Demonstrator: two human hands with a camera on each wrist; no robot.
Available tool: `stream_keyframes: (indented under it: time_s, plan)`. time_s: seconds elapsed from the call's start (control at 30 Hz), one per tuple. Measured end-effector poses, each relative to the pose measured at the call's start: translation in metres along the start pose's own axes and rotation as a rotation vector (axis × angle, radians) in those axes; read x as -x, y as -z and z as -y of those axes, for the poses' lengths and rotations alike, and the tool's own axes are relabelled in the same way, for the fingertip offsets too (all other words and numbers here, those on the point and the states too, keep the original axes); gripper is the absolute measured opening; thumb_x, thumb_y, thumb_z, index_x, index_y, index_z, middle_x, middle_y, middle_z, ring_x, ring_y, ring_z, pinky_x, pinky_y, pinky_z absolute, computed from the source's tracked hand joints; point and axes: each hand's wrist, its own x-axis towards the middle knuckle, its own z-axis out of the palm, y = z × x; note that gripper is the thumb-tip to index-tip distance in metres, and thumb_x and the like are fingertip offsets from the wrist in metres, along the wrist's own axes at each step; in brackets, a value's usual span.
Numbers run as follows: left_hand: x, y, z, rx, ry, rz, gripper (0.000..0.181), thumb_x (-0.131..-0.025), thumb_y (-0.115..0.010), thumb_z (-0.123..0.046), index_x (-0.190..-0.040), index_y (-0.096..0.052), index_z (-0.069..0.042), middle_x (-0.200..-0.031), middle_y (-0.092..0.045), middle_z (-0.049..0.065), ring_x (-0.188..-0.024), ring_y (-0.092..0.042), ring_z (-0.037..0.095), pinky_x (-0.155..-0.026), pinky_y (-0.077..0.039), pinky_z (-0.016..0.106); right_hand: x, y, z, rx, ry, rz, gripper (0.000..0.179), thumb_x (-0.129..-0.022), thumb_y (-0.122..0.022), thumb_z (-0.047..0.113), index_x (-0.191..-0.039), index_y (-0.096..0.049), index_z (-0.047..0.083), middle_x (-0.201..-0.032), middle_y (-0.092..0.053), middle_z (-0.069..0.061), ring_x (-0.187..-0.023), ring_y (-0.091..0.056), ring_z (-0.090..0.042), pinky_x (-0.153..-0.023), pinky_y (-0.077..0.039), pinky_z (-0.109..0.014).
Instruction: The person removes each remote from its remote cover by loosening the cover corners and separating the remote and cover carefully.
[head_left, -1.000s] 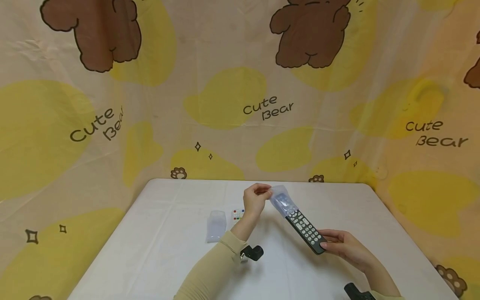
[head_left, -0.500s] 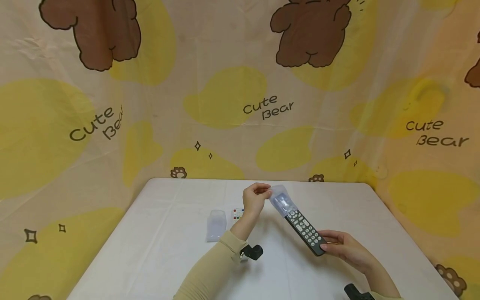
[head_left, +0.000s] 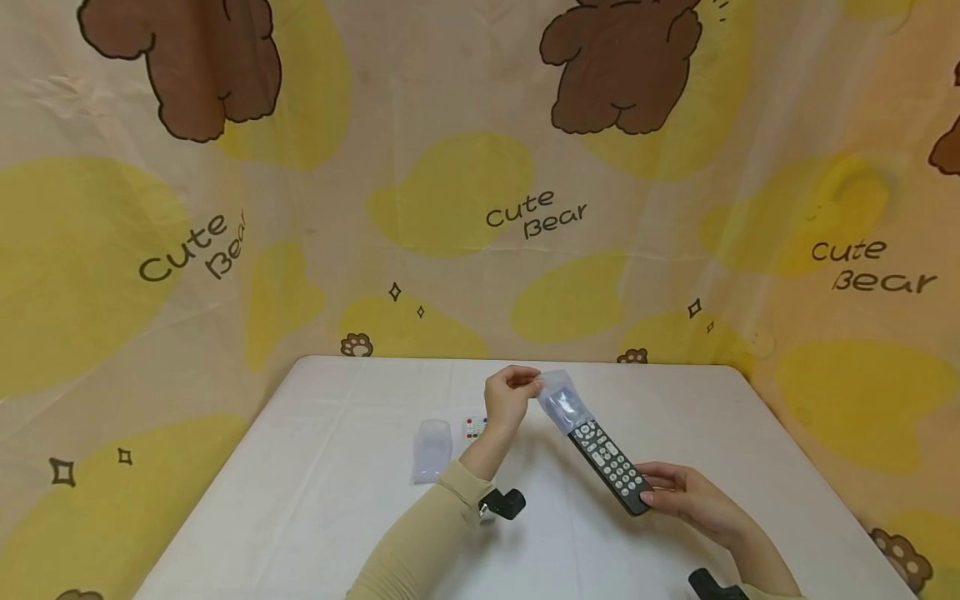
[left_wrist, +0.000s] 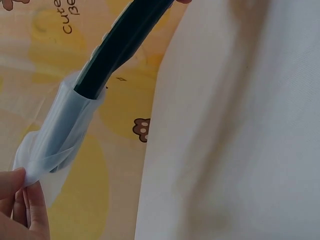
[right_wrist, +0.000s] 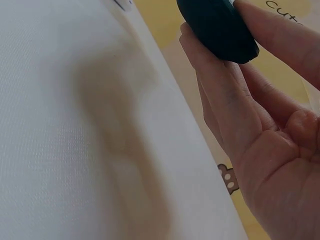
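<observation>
A dark remote control with pale buttons is held slantwise above the table. Its far half sits inside a translucent plastic sleeve, whose loose end the left hand pinches between thumb and fingers. In the left wrist view the sleeve looks wrinkled around the remote. The right hand grips the remote's near end, thumb on the button side and fingers beneath. Seen from the right wrist, that dark rounded end lies between thumb and fingers.
Another translucent sleeve lies flat on the white table. Beside it is a white remote with coloured buttons, partly hidden by the left arm. A patterned curtain hangs behind the table.
The right hand and the near end of the remote have dropped very slightly, and a little more of the remote shows outside the sleeve. The left hand stays nearly still.
</observation>
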Motion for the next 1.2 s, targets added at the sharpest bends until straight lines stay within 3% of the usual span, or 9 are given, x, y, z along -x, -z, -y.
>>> stream_keyframes:
  time_s: [0.6,0.8,1.2]
  plan:
    - [-0.002,0.002,-0.001,0.024,0.031,0.007,0.017,-0.074,-0.073,0.005,-0.091,-0.072,0.001,-0.085,-0.07,0.016,-0.073,-0.062,0.012,-0.064,-0.055,0.023,0.0,-0.001,-0.003,0.004,-0.015,-0.02,0.061,-0.091,-0.061,0.012,-0.137,-0.032,-0.014,-0.119,-0.062,-0.008,-0.102,-0.062,-0.017,-0.087,-0.055,-0.031]
    - [-0.002,0.004,-0.001,0.028,0.038,0.007,0.016,-0.073,-0.073,0.005,-0.087,-0.072,-0.002,-0.082,-0.069,0.011,-0.071,-0.061,0.01,-0.064,-0.055,0.022,0.0,0.001,-0.007,-0.009,-0.003,-0.001,0.057,-0.091,-0.061,0.01,-0.136,-0.035,-0.013,-0.118,-0.063,-0.006,-0.103,-0.062,-0.016,-0.087,-0.055,-0.031]
    - [-0.003,0.004,0.001,0.046,0.035,0.008,0.016,-0.073,-0.072,0.007,-0.087,-0.072,0.0,-0.082,-0.069,0.015,-0.07,-0.061,0.011,-0.064,-0.056,0.023,0.001,0.005,-0.016,-0.042,0.019,0.035,0.051,-0.093,-0.058,0.007,-0.136,-0.037,-0.01,-0.117,-0.064,-0.004,-0.103,-0.062,-0.015,-0.088,-0.054,-0.031]
